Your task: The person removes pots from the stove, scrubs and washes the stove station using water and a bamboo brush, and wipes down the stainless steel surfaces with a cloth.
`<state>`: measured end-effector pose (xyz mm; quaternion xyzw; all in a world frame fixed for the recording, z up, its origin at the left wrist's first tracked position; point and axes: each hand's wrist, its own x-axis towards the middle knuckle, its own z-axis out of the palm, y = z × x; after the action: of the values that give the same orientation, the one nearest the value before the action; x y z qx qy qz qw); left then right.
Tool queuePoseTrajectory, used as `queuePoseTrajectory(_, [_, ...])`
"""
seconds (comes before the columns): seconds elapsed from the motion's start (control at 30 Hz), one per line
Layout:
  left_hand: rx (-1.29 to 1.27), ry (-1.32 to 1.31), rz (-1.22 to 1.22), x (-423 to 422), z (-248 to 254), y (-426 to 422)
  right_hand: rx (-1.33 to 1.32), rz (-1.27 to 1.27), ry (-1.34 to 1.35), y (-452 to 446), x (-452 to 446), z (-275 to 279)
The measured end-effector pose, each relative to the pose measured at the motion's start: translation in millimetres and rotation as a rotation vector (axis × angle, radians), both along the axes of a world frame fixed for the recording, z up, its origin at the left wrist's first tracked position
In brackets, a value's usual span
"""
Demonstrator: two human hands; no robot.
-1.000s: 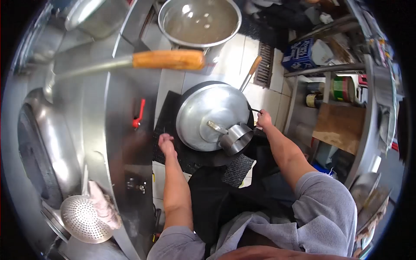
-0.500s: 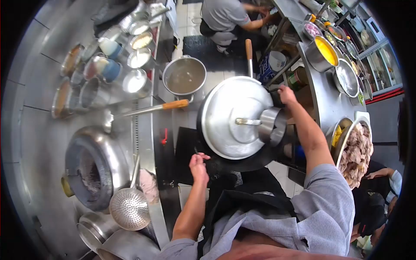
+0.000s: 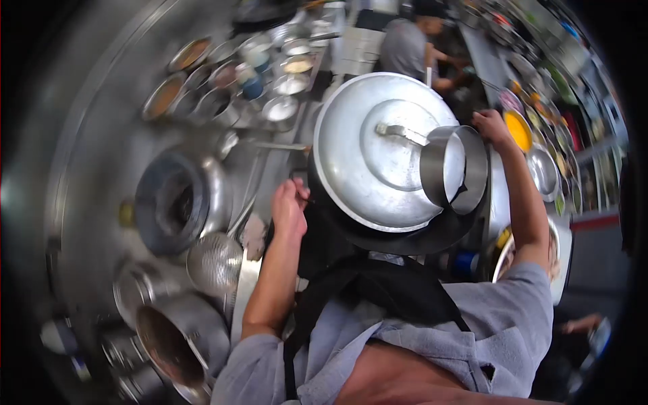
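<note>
A large black wok (image 3: pixel 412 241) is held up in front of my body, between my two hands. A domed silver lid (image 3: pixel 347 155) with a strap handle sits in it. Two metal rings (image 3: pixel 440 169) lie on the lid's right side, beside its handle. My left hand (image 3: pixel 289 206) is closed on a thin dark handle at the wok's left edge. At the far right edge, my right hand (image 3: pixel 493 128) is a fist around the other side; the grip itself is mostly hidden.
On the left, a steel counter holds a wok burner ring (image 3: pixel 172 202), a perforated skimmer (image 3: pixel 214 263), a deep pot (image 3: pixel 179 344) and several seasoning bowls. A co-worker (image 3: pixel 405 50) crouches ahead. A counter with ingredient containers, one yellow (image 3: pixel 517 131), runs along the right.
The view has swung, and the counters sit differently in it. The wok with its lid and rings appears higher and further right, both hands still on it. The grey pot ahead is now hidden.
</note>
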<state>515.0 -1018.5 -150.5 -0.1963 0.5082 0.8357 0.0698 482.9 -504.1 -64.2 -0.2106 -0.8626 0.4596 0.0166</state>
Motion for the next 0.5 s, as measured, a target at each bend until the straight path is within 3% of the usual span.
queuePoseTrajectory(0.13, [-0.041,0.066,0.118,-31,37,-62,-0.308,0.107,-0.017,-37,-66,-13])
queuePoseTrajectory(0.3, [-0.245,0.025,0.375,-103,81,-189,-0.652,0.218,-0.079,-184,-109,16])
queuePoseTrajectory(0.5, [-0.63,-0.133,0.293,-147,135,-388,-1.113,0.376,-0.296,-368,-128,8])
